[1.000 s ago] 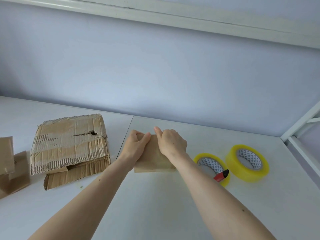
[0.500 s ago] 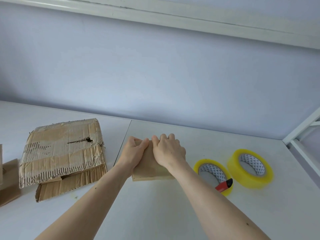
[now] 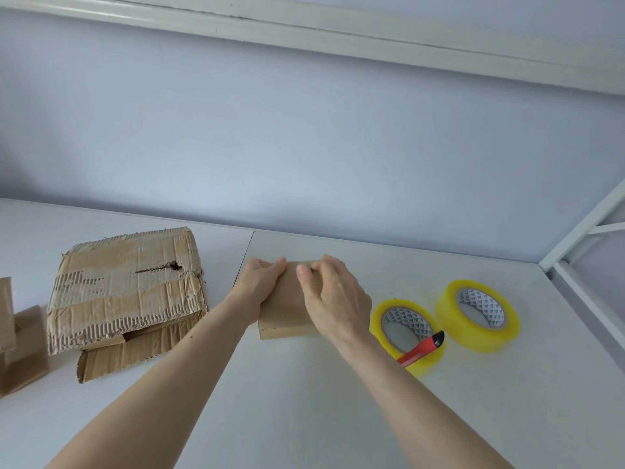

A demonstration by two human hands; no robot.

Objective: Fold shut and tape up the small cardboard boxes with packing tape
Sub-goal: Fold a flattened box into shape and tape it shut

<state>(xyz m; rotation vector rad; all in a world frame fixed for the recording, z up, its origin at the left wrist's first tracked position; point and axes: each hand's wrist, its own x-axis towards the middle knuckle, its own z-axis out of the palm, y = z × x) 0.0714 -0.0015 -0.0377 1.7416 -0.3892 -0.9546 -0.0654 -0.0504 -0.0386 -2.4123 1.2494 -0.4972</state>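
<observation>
The fingers of the left hand (image 3: 258,286) curl over the far left edge of a small, flat brown cardboard box (image 3: 287,311), the thumb lying along its top face, so this hand grips the box. The fingers of the right hand (image 3: 338,299) bend over the far right part of the same box, with the thumb tip pressed on the top face just beside the left thumb; this hand too grips the box. The box lies flat on the white worktop (image 3: 304,401), its near edge facing the person, and both bare forearms reach to it from the near side.

Just right of the right wrist lies a roll of yellow packing tape (image 3: 407,336) flat on the worktop, with a patterned grey-and-white core. A red and black cutter (image 3: 422,348) rests across the near side of this roll, its black tip pointing to the far right. A second yellow tape roll (image 3: 477,314) of the same kind lies just beside the first, further right and slightly farther away.

Left of the hands, apart from the small box, sits a large worn corrugated cardboard box (image 3: 125,289) with peeled surface layers, a torn hole in its top and a loose flap at its near side. At the left edge of the view stand more brown cardboard pieces (image 3: 20,346), partly cut off. A pale blue wall (image 3: 304,130) rises behind the worktop, and a white metal frame (image 3: 588,238) stands at the far right.
</observation>
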